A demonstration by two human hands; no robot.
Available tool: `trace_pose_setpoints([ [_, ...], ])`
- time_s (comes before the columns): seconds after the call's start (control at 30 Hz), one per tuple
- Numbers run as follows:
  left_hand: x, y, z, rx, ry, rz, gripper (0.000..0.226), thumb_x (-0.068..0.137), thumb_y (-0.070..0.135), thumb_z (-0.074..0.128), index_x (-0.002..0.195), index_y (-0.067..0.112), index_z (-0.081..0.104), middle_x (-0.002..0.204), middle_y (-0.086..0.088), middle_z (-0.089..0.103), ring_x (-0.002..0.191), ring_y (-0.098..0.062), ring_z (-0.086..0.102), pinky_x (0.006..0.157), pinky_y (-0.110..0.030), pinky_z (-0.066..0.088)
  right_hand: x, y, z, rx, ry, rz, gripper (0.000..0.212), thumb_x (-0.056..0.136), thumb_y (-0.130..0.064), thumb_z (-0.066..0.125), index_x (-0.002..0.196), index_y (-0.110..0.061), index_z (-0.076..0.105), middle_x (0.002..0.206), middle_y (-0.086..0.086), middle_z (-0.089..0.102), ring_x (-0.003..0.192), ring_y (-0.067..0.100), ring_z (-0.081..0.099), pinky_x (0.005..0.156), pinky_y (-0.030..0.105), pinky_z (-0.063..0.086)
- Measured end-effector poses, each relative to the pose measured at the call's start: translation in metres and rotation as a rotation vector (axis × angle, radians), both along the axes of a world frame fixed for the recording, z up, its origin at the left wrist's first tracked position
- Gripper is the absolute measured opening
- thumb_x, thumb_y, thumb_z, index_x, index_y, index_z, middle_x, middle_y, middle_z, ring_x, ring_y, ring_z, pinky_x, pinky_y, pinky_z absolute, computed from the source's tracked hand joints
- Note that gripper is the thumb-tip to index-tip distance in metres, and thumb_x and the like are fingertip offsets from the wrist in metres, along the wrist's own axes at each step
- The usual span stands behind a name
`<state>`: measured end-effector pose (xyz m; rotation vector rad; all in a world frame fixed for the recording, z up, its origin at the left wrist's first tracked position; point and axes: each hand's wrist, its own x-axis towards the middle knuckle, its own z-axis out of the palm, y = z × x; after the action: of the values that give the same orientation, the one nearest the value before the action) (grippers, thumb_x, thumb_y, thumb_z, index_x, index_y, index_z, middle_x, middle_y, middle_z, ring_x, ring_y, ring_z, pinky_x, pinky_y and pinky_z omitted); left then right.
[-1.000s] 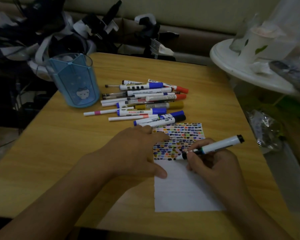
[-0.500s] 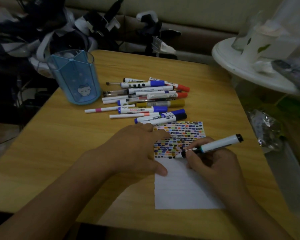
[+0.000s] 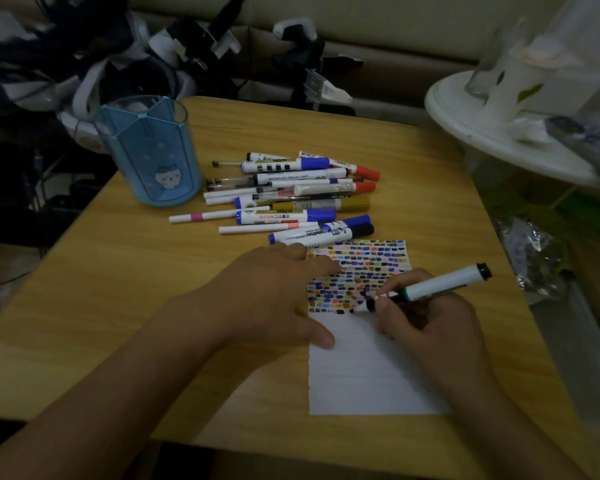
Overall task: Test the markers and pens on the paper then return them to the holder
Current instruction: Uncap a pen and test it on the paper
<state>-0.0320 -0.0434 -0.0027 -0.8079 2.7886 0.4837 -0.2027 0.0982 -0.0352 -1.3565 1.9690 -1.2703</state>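
Right hand: fingers curled around a white marker, pinching it low on the barrel near the tip. Marker is tilted, black end pointing up and to the right, tip down on the paper at the lower edge of the band of coloured dashes.

Left hand: flat, palm down, fingers straight and spread. Fingertips press on the paper's left edge, thumb resting on the white part lower down; heel of the hand lies on the wooden table.

Paper: upper part covered in rows of small coloured marks, lower part bare white (faint ruled lines visible).

Beyond the paper: loose pile of markers and pens lying flat on the table, mostly parallel, caps blue, red, black and gold. The nearest ones touch the paper's top edge.

Blue holder stands upright just left of the pile, cat face printed on its front. Contents cannot be made out.

Right of the table: round white tray carrying blurred items.
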Motion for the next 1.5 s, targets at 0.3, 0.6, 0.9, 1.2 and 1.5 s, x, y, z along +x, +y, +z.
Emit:
trace_pose_setpoints([
  [0.3, -0.0004, 0.0003, 0.0001, -0.006, -0.003, 0.002, 0.096, 0.072, 0.078, 0.063, 0.15, 0.047, 0.018, 0.15, 0.005, 0.038, 0.132, -0.017, 0.04, 0.098, -0.032, 0.038, 0.0005, 0.0002, -0.0008, -0.005, 0.003, -0.011, 0.02, 0.086, -0.011, 0.072, 0.085, -0.03, 0.065, 0.073, -0.005, 0.07, 0.069, 0.011, 0.068, 0.061, 0.021, 0.055],
  [0.6, 0.0004, 0.0001, -0.0004, -0.008, -0.001, -0.002, 0.097, 0.071, 0.079, 0.062, 0.151, 0.047, 0.018, 0.147, 0.005, 0.04, 0.129, -0.017, 0.041, 0.094, -0.031, 0.039, 0.0013, 0.0002, -0.0003, -0.002, -0.014, 0.003, 0.019, 0.087, -0.011, 0.072, 0.086, -0.029, 0.065, 0.075, -0.009, 0.07, 0.072, 0.007, 0.068, 0.062, 0.016, 0.053],
  [0.9, -0.0002, -0.0007, -0.0019, -0.013, -0.004, -0.003, 0.096, 0.072, 0.079, 0.061, 0.151, 0.047, 0.017, 0.147, 0.004, 0.039, 0.13, -0.017, 0.04, 0.091, -0.029, 0.035, 0.0024, 0.0003, 0.0015, -0.004, -0.032, 0.023, 0.018, 0.087, -0.009, 0.071, 0.086, -0.026, 0.065, 0.075, -0.012, 0.068, 0.073, 0.007, 0.067, 0.06, 0.012, 0.049],
  [1.2, -0.0003, -0.0011, -0.0044, -0.025, -0.004, -0.002, 0.097, 0.071, 0.08, 0.061, 0.151, 0.048, 0.016, 0.144, 0.004, 0.041, 0.127, -0.017, 0.042, 0.088, -0.029, 0.036, 0.0028, 0.0009, 0.0007, -0.012, -0.006, 0.054, 0.018, 0.088, -0.01, 0.072, 0.086, -0.027, 0.064, 0.072, -0.012, 0.068, 0.072, 0.01, 0.067, 0.06, 0.016, 0.051],
  [1.5, 0.0001, -0.0013, -0.004, -0.021, -0.012, -0.001, 0.097, 0.071, 0.08, 0.061, 0.151, 0.047, 0.017, 0.147, 0.002, 0.039, 0.13, -0.019, 0.04, 0.093, -0.031, 0.037, 0.0036, 0.0004, 0.0013, -0.017, 0.011, 0.046, 0.014, 0.088, -0.01, 0.071, 0.087, -0.023, 0.064, 0.075, -0.009, 0.067, 0.07, 0.007, 0.065, 0.056, 0.012, 0.047],
])
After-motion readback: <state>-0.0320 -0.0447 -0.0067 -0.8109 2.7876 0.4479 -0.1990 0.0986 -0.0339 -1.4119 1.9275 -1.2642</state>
